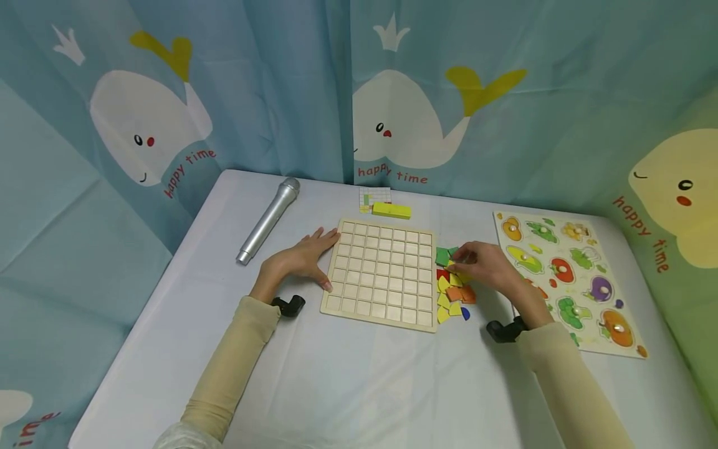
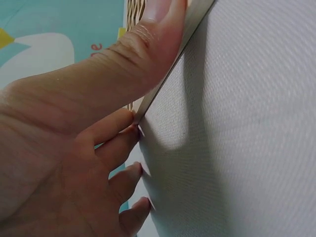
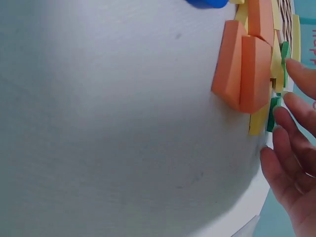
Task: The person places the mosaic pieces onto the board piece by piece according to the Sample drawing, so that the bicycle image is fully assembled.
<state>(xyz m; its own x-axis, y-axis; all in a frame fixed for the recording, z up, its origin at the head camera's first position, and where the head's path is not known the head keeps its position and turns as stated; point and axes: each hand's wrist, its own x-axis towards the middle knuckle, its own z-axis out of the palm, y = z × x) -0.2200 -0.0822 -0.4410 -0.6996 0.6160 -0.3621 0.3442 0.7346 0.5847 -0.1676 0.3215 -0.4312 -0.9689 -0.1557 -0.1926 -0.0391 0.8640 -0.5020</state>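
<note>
A pale wooden grid board [image 1: 381,274] lies on the table, its square cells bare. My left hand [image 1: 305,257] rests at the board's left side, thumb and fingers spread along its edge; the left wrist view shows the thumb [image 2: 133,54] against the rim. To the right of the board is a pile of flat coloured pieces, with green [image 1: 442,256], yellow [image 1: 443,284] and orange [image 3: 254,74] ones. Over the far part of this pile is my right hand [image 1: 483,267], thumb and fingertips apart near the green pieces [image 3: 273,113]. No piece shows clearly between them.
A silver toy microphone [image 1: 268,221] lies at the left. Behind the board are a yellow block [image 1: 391,210] and a small printed grid card [image 1: 374,196]. A vegetable puzzle board [image 1: 566,280] lies at the right, beyond my right wrist.
</note>
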